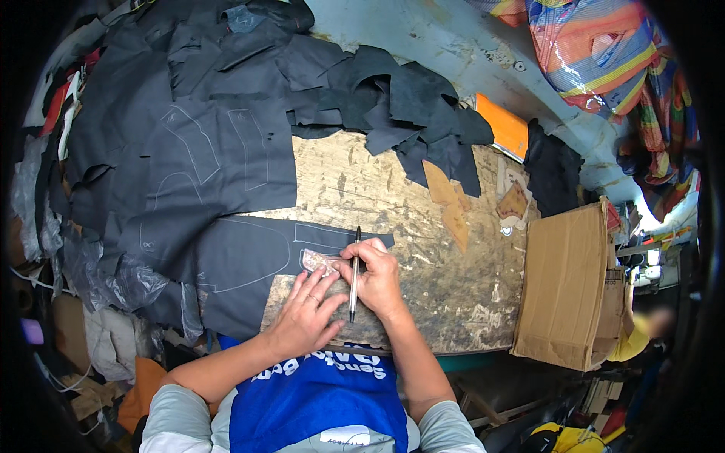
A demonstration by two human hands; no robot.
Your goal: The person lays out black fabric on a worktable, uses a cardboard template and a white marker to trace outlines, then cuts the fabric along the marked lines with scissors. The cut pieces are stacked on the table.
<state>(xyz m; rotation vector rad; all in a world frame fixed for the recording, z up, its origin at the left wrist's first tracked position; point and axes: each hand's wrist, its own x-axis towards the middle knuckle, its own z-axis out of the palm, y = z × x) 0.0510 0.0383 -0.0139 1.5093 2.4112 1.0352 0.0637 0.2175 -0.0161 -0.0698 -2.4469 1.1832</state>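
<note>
My right hand [376,283] pinches a slim pen [354,291], silvery with dark ends, standing close beside a small patterned pattern piece [316,260]. That pattern piece lies on a strip of dark grey sheet material [249,253], which looks like leather or synthetic leather. Fingers stretched out, my left hand [308,309] presses on the pattern piece's near edge. Pale outlines are drawn on the strip, including a large curved shape and a narrow rectangle [317,235] just beyond the piece. The pen's writing tip cannot be made out for certain.
More dark sheet [189,151] with drawn outlines covers the left. Dark offcuts [393,98] pile at the back. Brown pattern pieces [451,205] lie on the worn wooden table [423,294]. An orange book [501,127] and cardboard box [563,287] stand right. Another person's yellow sleeve [628,341] shows beyond.
</note>
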